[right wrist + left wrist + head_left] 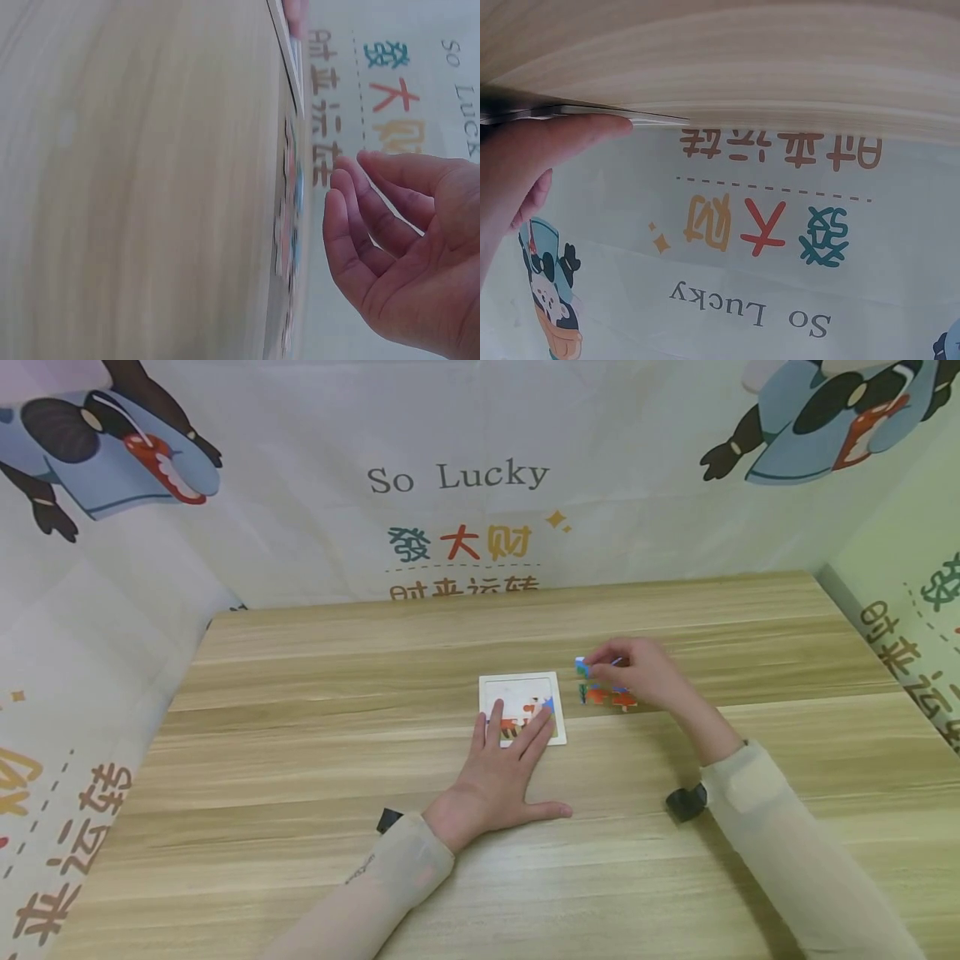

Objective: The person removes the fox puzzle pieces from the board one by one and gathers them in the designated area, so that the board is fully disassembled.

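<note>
A small square puzzle board (517, 678) with a white frame lies on the table, partly filled with orange, white and blue jigsaw pieces. My left hand (491, 781) rests on it with spread fingers, covering its lower part; the thumb lies out on the wood. To the right of the board, several loose jigsaw pieces (624, 700) in orange, blue and green lie in a group. Over them hovers my right hand (409, 247), fingers loosely bent and thumb near the index fingertip. Nothing shows between those fingers in the right wrist view.
The wooden table (300, 693) reaches back to a printed cloth backdrop (465, 427), with more cloth at both sides. A dark wrist camera (686, 803) sits under the right sleeve, and another (388, 820) is by the left cuff.
</note>
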`<state>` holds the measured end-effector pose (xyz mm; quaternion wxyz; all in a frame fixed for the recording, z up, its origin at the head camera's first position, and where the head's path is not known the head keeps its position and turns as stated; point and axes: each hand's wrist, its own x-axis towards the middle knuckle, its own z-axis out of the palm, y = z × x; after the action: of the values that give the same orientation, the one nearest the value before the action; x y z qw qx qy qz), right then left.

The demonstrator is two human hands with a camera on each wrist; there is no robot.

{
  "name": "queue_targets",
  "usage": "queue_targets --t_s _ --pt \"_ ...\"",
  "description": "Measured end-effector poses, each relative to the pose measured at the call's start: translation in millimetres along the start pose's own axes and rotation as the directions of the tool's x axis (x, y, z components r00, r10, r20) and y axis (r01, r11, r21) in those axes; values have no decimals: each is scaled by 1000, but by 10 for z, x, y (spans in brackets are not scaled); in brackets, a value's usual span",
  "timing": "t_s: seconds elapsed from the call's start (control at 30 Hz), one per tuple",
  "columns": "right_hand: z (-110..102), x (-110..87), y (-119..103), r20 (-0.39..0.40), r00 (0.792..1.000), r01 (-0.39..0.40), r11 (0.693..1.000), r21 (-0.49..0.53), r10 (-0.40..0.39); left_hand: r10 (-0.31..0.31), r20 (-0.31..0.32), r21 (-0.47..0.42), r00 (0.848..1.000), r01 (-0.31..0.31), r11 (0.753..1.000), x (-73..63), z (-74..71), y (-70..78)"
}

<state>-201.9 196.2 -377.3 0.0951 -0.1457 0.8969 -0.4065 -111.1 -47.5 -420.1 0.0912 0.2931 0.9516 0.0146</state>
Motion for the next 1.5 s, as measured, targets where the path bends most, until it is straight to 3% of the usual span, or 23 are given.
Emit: queue_targets --t_s 0.43,0.77,1.5 --pt "405 239 -173 135 990 43 997 -65 -34 20 0 10 1000 -20 1000 4 20 -14" --pt "470 225 -272 201 979 70 986 -150 -39 15 8 14 1000 -15 1000 5 6 -14" --pt "533 268 -313 192 980 54 997 -48 -44 16 -2 5 1000 -16 1000 1 19 -12"
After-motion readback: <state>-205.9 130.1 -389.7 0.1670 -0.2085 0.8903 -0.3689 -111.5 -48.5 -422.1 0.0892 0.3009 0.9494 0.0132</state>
